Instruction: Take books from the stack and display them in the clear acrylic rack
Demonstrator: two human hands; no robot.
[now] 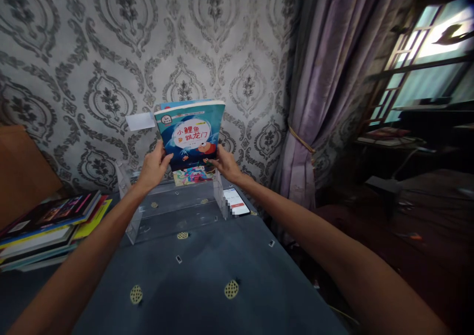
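Note:
A blue picture book (190, 137) with a fish on its cover is held upright between my two hands, above a clear acrylic rack (129, 221). My left hand (153, 167) grips its lower left edge, thumb on the front cover. On the lower right edge, my right hand (226, 164) is closed round it. Another blue book edge shows behind the top. Below the cover, a colourful book (194, 175) is partly visible; what supports it is hidden. A small white sheet (140, 122) sticks out at the upper left, its attachment unclear.
Books and magazines (52, 221) are stacked at the left beside a brown board (25, 172). A phone (237, 202) lies right of the rack on the dark patterned tablecloth (185, 290). Behind are a patterned wall and a purple curtain (314, 88).

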